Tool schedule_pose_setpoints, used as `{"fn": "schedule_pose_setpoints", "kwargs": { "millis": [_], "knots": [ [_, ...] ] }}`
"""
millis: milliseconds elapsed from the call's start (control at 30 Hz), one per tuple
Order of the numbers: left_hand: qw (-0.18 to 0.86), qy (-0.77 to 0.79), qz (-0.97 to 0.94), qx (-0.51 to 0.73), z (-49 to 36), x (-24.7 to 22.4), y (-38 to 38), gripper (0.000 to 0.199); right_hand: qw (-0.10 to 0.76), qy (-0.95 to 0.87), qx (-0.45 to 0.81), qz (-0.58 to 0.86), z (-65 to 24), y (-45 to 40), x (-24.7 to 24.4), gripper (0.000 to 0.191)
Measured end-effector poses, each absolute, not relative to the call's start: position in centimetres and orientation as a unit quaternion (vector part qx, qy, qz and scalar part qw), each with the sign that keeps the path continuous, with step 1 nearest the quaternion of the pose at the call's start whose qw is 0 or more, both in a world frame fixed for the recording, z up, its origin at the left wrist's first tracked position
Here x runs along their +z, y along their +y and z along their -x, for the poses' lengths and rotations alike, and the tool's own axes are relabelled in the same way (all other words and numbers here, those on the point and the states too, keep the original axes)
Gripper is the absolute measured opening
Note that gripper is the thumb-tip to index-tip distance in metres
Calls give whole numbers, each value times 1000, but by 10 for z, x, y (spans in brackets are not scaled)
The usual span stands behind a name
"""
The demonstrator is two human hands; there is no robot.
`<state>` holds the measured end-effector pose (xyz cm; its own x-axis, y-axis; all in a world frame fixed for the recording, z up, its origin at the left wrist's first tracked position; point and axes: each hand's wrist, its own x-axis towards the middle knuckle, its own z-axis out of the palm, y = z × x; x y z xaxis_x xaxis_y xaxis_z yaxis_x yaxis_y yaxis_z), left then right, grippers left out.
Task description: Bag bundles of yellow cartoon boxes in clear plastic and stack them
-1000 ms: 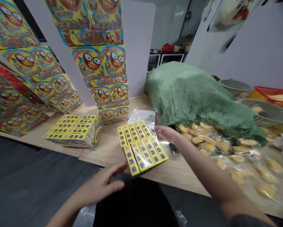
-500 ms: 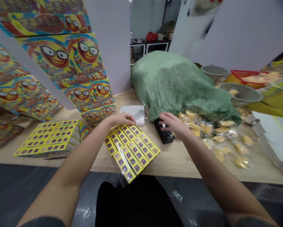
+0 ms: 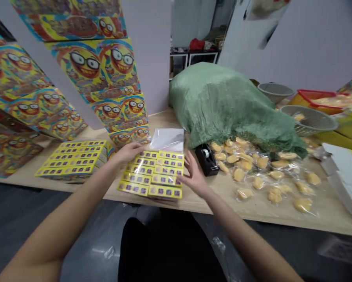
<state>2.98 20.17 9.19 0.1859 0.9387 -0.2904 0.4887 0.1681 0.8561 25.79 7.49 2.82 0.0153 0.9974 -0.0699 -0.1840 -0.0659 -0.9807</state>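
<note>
A flat pack of small yellow boxes (image 3: 150, 174), wrapped in shiny clear film, lies near the table's front edge. My left hand (image 3: 130, 152) is closed on its far left corner, fingertips partly out of sight against the film. Along the pack's right side, my right hand (image 3: 195, 176) holds the edge with its thumb and fingers set apart. Just right of that hand stands a black tape dispenser (image 3: 207, 161) with a roll of clear tape in it. Behind the pack are white and clear plastic sheets (image 3: 168, 138).
A second block of yellow boxes (image 3: 73, 158) sits at left, before tall stacks of colourful cartons (image 3: 111, 74). Bagged yellow pieces (image 3: 258, 164) spread over the right side below a green cloth (image 3: 222, 102). Grey baskets (image 3: 309, 119) and a white carton (image 3: 346, 168) lie farther right.
My right hand has left the tape dispenser and come to the pack's right side. The pack has turned from slanted to nearly square with the table edge.
</note>
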Motion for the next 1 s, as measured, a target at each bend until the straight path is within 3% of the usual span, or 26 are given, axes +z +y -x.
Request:
{"fn": "schedule_pose_setpoints", "kwargs": {
  "millis": [133, 300, 433, 533, 667, 700, 1000],
  "knots": [
    [512, 637, -495, 296, 10, 88, 175, 25, 486, -498, 580, 423, -284, 109, 41, 65],
    [504, 651, -486, 293, 14, 93, 169, 21, 333, -787, 302, 423, -277, 79, 69, 91],
    [493, 648, -503, 289, 13, 92, 172, 24, 318, -818, 125, 462, -250, 68, 70, 95],
    [502, 647, -499, 284, 16, 91, 173, 26, 327, -810, 151, 462, -238, 78, 71, 92],
    [526, 636, -482, 292, 21, 88, 176, 33, 370, -772, 180, 485, -240, 99, 78, 28],
    [535, 630, -480, 296, 23, 87, 177, 35, 386, -755, 183, 497, -242, 106, 79, 21],
    [656, 587, -377, 287, 38, 72, 193, 33, 416, -543, 499, 532, -246, 166, 52, 22]
  ]
}}
